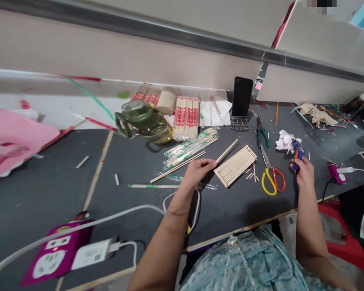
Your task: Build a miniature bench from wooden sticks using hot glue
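My left hand [198,170] pinches the near end of a short wooden stick [227,151], which points away to the right. Beside it on the dark tabletop lies a flat panel of wooden sticks [235,165], laid side by side with crosspieces at its ends. My right hand [305,173] is closed around a blue and orange glue gun [297,157], partly hidden by the fingers. Crumpled white paper [285,141] is just beyond the glue gun. Scissors [269,173] with yellow and red handles lie open between the panel and my right hand.
Green-handled pliers [262,135] lie behind the scissors. A phone [242,97] stands on a wire holder. Wrapped chopsticks [189,149], bundled sticks [186,115] and a glass teapot [145,121] are further back. A white cable [109,218] crosses near a purple power strip [59,246].
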`<state>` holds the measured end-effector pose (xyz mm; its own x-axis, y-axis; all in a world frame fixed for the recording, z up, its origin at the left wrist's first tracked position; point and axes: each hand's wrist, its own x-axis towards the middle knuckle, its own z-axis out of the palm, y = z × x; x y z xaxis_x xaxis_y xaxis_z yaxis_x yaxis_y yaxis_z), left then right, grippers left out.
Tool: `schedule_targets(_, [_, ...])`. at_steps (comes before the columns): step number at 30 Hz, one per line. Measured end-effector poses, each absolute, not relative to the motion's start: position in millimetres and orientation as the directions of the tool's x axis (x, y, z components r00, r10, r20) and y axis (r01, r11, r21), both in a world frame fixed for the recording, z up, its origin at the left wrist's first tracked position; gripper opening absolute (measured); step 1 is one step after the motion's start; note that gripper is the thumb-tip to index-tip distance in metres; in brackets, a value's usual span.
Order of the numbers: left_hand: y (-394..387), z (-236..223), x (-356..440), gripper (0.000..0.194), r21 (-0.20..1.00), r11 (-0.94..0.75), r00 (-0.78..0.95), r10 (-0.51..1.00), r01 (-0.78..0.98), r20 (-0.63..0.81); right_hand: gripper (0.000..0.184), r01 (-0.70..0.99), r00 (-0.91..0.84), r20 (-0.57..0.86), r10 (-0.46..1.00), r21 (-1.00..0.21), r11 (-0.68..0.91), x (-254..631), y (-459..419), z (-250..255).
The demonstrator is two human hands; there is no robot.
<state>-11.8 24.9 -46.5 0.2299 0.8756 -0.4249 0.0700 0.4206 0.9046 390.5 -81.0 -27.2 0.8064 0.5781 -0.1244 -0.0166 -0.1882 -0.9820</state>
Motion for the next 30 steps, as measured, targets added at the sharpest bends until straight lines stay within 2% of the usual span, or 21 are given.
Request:
schedule_targets(4, [25.9, -48.8, -12.5, 0.046, 0.918, 0.385, 0.221, 0.892, 0.091, -0.395, 0.045, -0.187, 0.728, -0.192, 0.658, -0.979, -0.079, 387.1, -80.7, -2.6])
schedule_targets(9, [28.8, -59.5, -16.5, 0.045, 0.933, 0.337, 0.219, 0.908, 0.122, -0.357, 0.046, -0.163, 0.692, -0.176, 0.700, -0.983, -0.087, 386.0, -72.2, 15.7])
schedule_targets(14, [32.9, -69.1, -19.3, 0.043, 0.949, 0.254, 0.210, 0.934, 0.187, -0.291, 0.040, -0.260, 0.608, -0.274, 0.745, -0.955, -0.139, 382.6, -60.3, 20.9])
schedule_targets(18, [33.6, -69.4, -19.5, 0.044, 0.950, 0.212, 0.229, 0.937, 0.228, -0.264, 0.036, -0.281, 0.628, -0.254, 0.735, -0.955, -0.090, 376.2, -52.8, 16.5])
schedule_targets(25, [30.9, -62.8, -17.5, 0.047, 0.949, 0.241, 0.226, 0.932, 0.203, -0.285, 0.030, -0.421, 0.610, -0.289, 0.738, -0.907, -0.008, 381.8, -47.1, 3.7])
schedule_targets(30, [30.5, -55.7, -16.6, 0.049, 0.938, 0.286, 0.216, 0.920, 0.198, -0.326, 0.028, -0.555, 0.507, -0.339, 0.793, -0.832, 0.000, 378.2, -52.5, -4.0])
